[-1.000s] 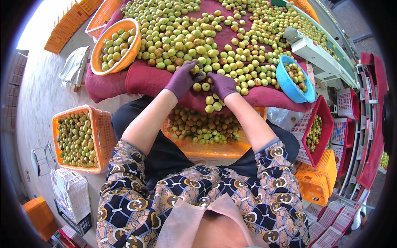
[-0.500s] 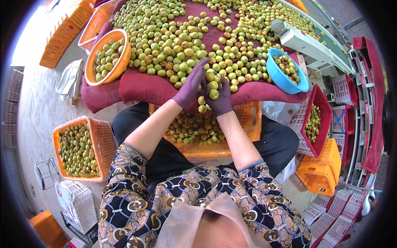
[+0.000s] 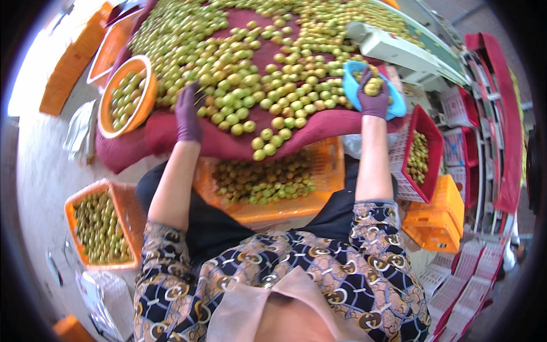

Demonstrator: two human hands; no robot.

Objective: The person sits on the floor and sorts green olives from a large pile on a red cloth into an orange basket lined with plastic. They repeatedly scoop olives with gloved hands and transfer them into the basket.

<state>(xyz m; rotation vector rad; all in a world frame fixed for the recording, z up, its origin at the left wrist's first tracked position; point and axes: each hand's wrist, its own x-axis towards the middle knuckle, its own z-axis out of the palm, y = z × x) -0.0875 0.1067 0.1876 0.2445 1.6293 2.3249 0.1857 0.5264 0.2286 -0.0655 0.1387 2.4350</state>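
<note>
Both my hands wear purple gloves. My right hand [image 3: 374, 98] is over the blue bowl [image 3: 351, 90] at the right, its fingers curled around yellow-green jujubes [image 3: 373, 86]. More fruit in that bowl is partly hidden by the hand. At the left, my left hand [image 3: 188, 117] reaches to the near edge of the jujube heap [image 3: 228, 74], fingers stretched out and nothing clearly held; its fingertips are slightly blurred. Between the hands, several loose green jujubes [image 3: 266, 142] lie on the front fold of the maroon cloth [image 3: 319, 128].
An orange bowl of jujubes [image 3: 149, 100] stands left on the cloth. Below the cloth edge, an orange crate [image 3: 239, 214] between my legs holds browner fruit. Another filled orange crate [image 3: 131, 228] sits left; a red-and-white crate [image 3: 430, 148] with fruit and an orange crate [image 3: 436, 219] stand right.
My hands have parted from the middle: the left went left to the heap's edge, the right went right to the blue bowl with jujubes. Several jujubes now lie on the front fold.
</note>
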